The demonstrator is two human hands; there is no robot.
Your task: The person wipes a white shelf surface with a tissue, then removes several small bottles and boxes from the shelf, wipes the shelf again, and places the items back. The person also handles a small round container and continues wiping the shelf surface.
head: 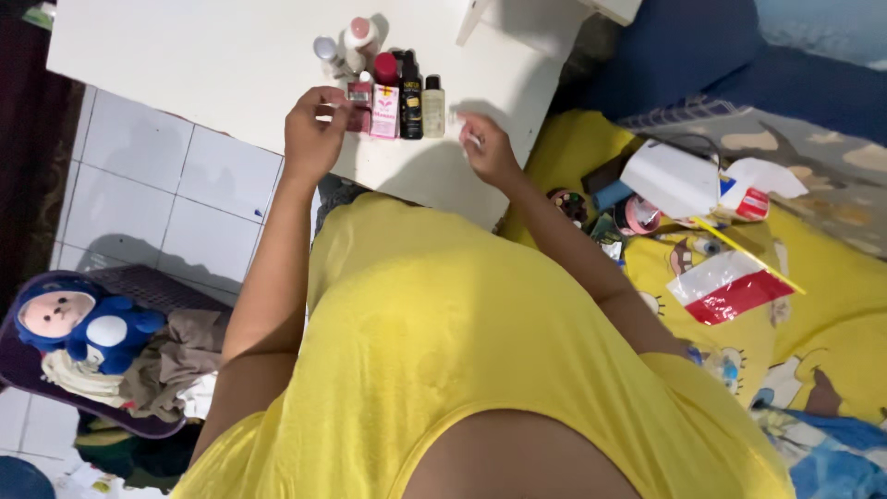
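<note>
Small bottles and boxes (397, 97) stand in a tidy row at the white table's (185, 46) near edge. Left hand (314, 134) pinches the leftmost red item; right hand (487, 148) curls around something small and white, possibly a cap, just right of the row.

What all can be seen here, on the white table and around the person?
table: one, white, top of view
bottles and small boxes: a cluster, black, pink, cream, on the table near both hands
plush toy: one, blue, in a dark basket with clothes, lower left
small flag: one, red and white, on the yellow sheet, right
floor tiles: white, left
left hand: at the small boxes
right hand: pinching something small and white
</note>
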